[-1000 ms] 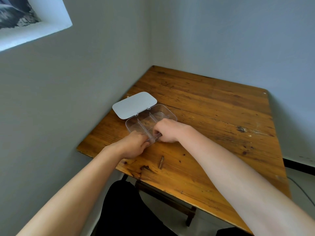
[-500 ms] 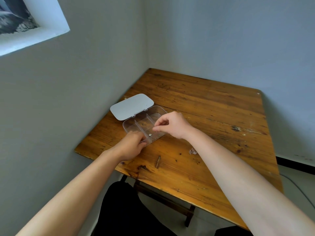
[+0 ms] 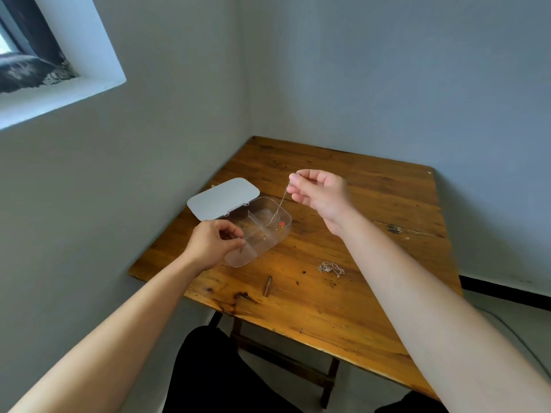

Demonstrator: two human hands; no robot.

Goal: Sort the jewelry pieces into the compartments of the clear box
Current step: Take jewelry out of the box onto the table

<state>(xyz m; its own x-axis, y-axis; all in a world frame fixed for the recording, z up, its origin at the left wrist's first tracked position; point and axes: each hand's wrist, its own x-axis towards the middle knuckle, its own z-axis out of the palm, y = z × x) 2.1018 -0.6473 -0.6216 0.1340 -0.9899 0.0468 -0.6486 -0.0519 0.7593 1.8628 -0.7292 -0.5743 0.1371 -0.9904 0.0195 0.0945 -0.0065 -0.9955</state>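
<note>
A: What are the hands doing?

B: The right hand (image 3: pixel 320 192) is raised above the clear box (image 3: pixel 258 231), pinching the top of a thin chain necklace (image 3: pixel 280 204) between fingertips; the chain hangs down into the box's far compartment. The left hand (image 3: pixel 213 242) grips the near end of the box, fingers curled on its rim.

A: What is in the box?

B: Dividers split it into compartments. A small red and gold piece (image 3: pixel 281 224) lies in the far one, by the chain's lower end. Anything in the others is too small to tell. Its white lid (image 3: pixel 223 198) lies open behind the box.

A: And around the box?

B: It sits on a worn wooden worktop (image 3: pixel 372 204) in a corner of grey walls. A silver chain (image 3: pixel 330 268) lies heaped right of the box, well apart from it.
</note>
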